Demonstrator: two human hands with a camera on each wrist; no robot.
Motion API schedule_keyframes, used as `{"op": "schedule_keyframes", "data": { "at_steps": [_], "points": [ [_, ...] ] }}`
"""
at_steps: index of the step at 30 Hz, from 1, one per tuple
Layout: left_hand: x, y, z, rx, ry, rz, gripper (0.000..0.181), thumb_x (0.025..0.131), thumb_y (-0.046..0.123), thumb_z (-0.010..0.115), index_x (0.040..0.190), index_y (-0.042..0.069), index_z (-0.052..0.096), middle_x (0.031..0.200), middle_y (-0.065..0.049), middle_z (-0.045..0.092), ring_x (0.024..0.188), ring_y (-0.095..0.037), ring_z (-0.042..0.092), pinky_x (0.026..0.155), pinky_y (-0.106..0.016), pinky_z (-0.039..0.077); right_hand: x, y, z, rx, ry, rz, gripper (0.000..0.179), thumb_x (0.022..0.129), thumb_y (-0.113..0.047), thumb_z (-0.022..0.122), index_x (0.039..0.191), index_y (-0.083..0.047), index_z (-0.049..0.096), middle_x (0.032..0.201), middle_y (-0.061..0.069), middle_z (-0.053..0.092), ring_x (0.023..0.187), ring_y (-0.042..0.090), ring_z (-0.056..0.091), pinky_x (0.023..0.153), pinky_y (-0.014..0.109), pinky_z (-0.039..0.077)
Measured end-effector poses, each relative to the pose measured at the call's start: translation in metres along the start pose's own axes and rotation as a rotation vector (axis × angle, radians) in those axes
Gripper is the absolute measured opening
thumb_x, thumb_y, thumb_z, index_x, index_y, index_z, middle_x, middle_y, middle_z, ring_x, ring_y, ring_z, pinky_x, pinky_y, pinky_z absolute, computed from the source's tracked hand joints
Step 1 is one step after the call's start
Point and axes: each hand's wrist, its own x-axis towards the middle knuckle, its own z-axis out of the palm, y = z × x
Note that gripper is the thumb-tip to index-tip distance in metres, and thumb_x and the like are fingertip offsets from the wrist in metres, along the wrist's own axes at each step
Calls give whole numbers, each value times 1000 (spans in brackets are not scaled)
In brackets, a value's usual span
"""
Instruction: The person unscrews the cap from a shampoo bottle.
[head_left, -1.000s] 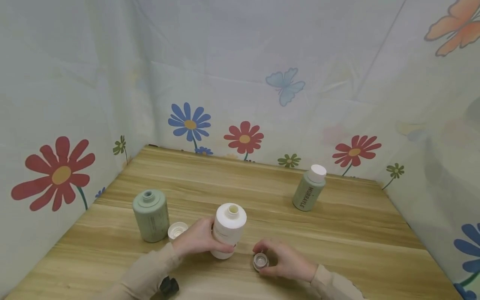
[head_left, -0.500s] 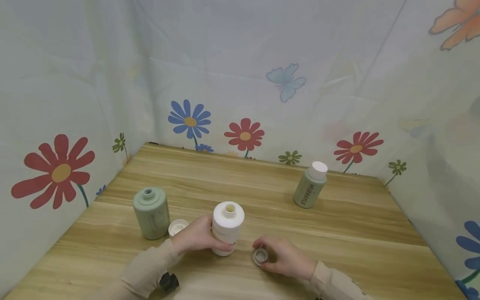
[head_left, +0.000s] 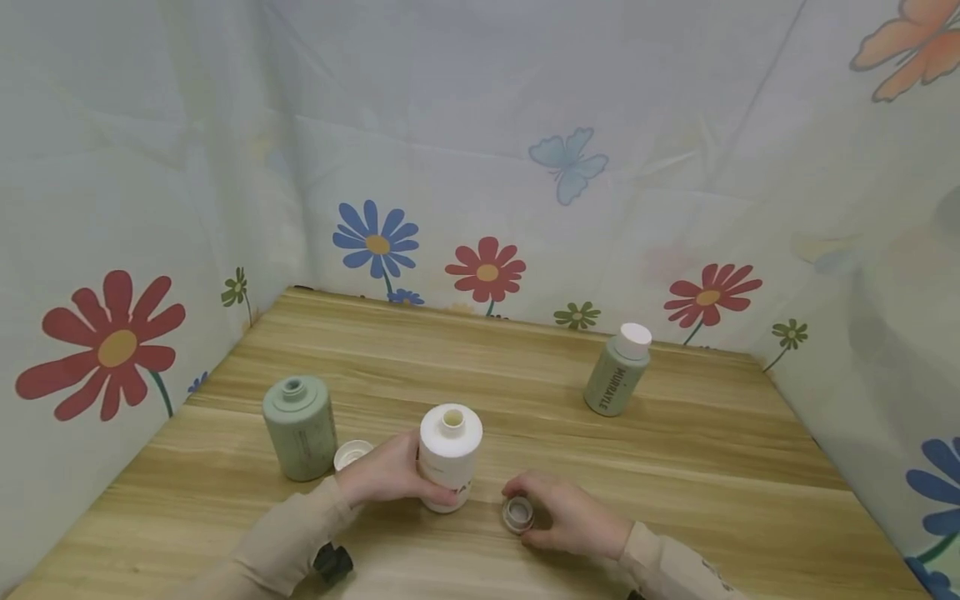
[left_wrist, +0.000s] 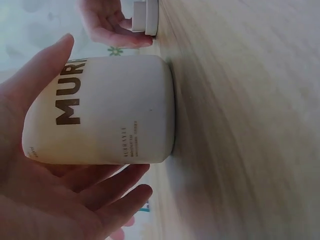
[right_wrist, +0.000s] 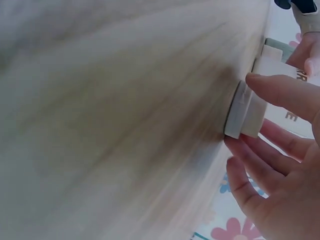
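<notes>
In the head view my left hand (head_left: 386,471) holds an uncapped white bottle (head_left: 450,446) round its side, thumb across the front. The bottle stands upright on the table, its mouth facing up. Brown lettering shows on it in the left wrist view, where the base (left_wrist: 162,110) meets the wood. My right hand (head_left: 566,512) pinches a small pale cap (head_left: 518,515) that lies on the table with its hollow side up. From the right wrist, the thumb (right_wrist: 280,92) is at one edge of that cap and fingertips are at the opposite edge.
An uncapped green bottle (head_left: 300,429) stands at the left. Another white cap (head_left: 352,454) lies between it and my left hand, partly hidden. A green bottle with a white cap (head_left: 617,371) stands at the back right. Flowered curtains (head_left: 480,125) border the wooden table (head_left: 465,350).
The white bottle has shifted slightly left with my left hand and become more upright. My right hand stays at the small cap, which has barely moved.
</notes>
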Motion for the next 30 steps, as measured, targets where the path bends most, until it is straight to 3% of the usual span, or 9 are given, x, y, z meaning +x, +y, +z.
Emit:
{"op": "schedule_keyframes", "data": {
  "at_steps": [4, 7, 11, 15, 19, 23, 26, 30],
  "points": [
    [-1, 9, -8, 22, -27, -29, 86, 68, 27, 88, 139, 6, 43, 132, -11, 59, 126, -34, 53, 106, -58, 37, -5, 3, -11, 19, 4, 32, 49, 83, -18, 75, 126, -9, 53, 124, 5, 63, 116, 21, 60, 99, 37, 49],
    [-7, 22, -21, 78, -21, -73, 106, 68, 34, 88, 149, 6, 26, 145, -16, 46, 135, -39, 43, 109, -62, 31, -11, 5, -26, 54, 43, 51, 49, 84, -18, 73, 128, -8, 53, 124, 8, 63, 113, 24, 60, 95, 43, 50],
    [-18, 48, -40, 153, 51, -75, 116, 71, 42, 84, 154, 10, 10, 154, -19, 33, 138, -45, 36, 107, -65, 31, -19, 10, -50, 50, 119, 51, 46, 86, -17, 72, 127, -7, 54, 121, 11, 64, 109, 25, 60, 87, 43, 52],
    [-21, 78, -45, 148, 143, -39, 105, 79, 45, 77, 155, 18, 9, 158, -12, 28, 142, -42, 31, 108, -66, 30, -29, 14, -72, 10, 194, 88, 45, 87, -23, 72, 126, -10, 55, 117, 9, 66, 105, 24, 62, 78, 31, 49],
    [-7, 108, -29, 121, 151, 32, 98, 83, 46, 73, 155, 26, 10, 159, 0, 27, 146, -34, 27, 110, -63, 29, -40, 20, -93, -21, 262, 153, 41, 87, -23, 72, 124, -12, 57, 114, 5, 67, 102, 22, 63, 73, 26, 47],
    [15, 133, 0, 111, 73, 117, 96, 82, 45, 74, 155, 27, 13, 158, 3, 29, 146, -27, 28, 114, -56, 30, -47, 32, -112, -49, 313, 220, 36, 87, -19, 71, 121, -11, 59, 111, 4, 68, 100, 23, 63, 73, 27, 46],
    [34, 142, 23, 102, 17, 156, 94, 83, 43, 73, 154, 24, 15, 156, 0, 33, 144, -26, 32, 114, -53, 31, -51, 45, -122, -54, 336, 250, 35, 88, -18, 71, 120, -9, 60, 110, 7, 68, 100, 25, 63, 73, 28, 46],
    [58, 146, 53, 55, -26, 160, 90, 85, 42, 72, 154, 22, 17, 155, -5, 36, 143, -27, 36, 113, -53, 32, -55, 62, -134, -61, 360, 298, 34, 89, -18, 69, 120, -7, 60, 110, 11, 67, 99, 27, 63, 74, 32, 48]
  ]
}}
